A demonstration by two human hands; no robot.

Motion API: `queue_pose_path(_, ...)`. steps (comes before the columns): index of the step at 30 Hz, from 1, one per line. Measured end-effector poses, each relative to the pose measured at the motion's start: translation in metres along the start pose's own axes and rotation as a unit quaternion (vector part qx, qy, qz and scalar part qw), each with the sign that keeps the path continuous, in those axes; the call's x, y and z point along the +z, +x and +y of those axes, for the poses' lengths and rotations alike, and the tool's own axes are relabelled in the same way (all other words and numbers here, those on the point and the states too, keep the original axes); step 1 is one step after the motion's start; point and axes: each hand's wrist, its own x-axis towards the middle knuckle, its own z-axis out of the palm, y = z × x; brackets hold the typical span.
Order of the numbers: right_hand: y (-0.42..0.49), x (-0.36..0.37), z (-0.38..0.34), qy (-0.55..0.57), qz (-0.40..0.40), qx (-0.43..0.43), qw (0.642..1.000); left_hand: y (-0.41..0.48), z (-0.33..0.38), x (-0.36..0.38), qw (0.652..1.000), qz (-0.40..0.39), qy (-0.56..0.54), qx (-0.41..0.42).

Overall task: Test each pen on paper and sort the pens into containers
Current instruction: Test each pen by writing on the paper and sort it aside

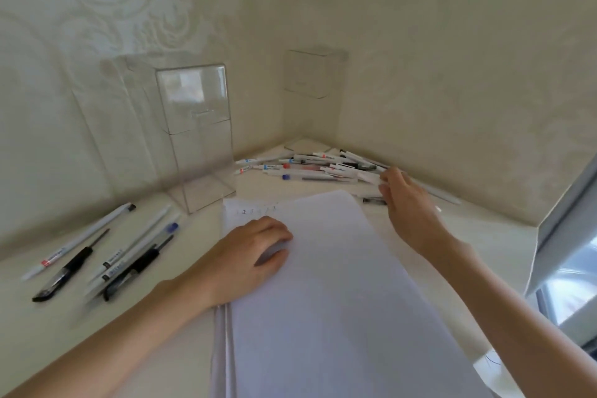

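A: Nearest us is the stack of paper [339, 284], lying lengthwise on the table [48, 333]. Our left hand [248, 255] rests on its upper-left part, fingers loosely curled, gripping nothing, just weighting the sheet.

B: That's what we want from it: hold the sheet flat so a test stroke can't drag it. A few faint marks [255, 211] sit along the top edge. We'd put the next stroke on bare paper beside them.

A: To our left, apart from the paper, a small group of pens [97, 255] lies on the table, not in any container.

B: And our right hand [410, 203]?

A: It's stretched past the paper's top-right corner, just beside a lone black pen [374, 200], fingertips at the near end of the pile of pens [310, 166]. They touch a white barrel, but we can't tell whether a pinch has closed on it.

B: Then we should take one barrel only, by its free end, and lift it clear so the rest don't scatter.

A: Farther back, the tall clear container [197, 139] stands just beyond the paper's top-left corner. A second clear container [311, 74] sits in the wall corner behind the pile. We see no pens in either.

B: So the sorting seems barely begun, we'd judge.
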Motion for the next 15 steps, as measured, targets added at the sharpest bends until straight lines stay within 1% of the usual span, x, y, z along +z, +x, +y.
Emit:
queue_pose_path(2,0.007,0.003,-0.023,0.035,0.031,-0.035,0.998,-0.002,-0.003,-0.002,1.0,-0.021,-0.004,0.001)
queue_pose_path(6,0.019,0.024,-0.071,-0.004,0.02,-0.117,0.993,-0.005,-0.008,-0.001,1.0,-0.021,-0.011,0.008)
queue_pose_path(9,0.024,0.048,-0.088,-0.006,0.053,-0.172,0.984,-0.006,-0.008,0.001,1.0,-0.007,-0.01,0.017)
queue_pose_path(12,0.031,0.06,-0.086,0.01,0.081,-0.197,0.977,-0.007,-0.008,0.001,1.0,-0.003,-0.01,0.024)
queue_pose_path(13,0.032,0.059,-0.084,0.03,0.093,-0.2,0.975,-0.007,-0.008,0.001,1.0,-0.002,-0.01,0.024)
queue_pose_path(15,0.033,0.051,-0.08,0.107,0.106,-0.184,0.971,-0.007,-0.009,0.001,1.0,0.004,-0.005,0.027)
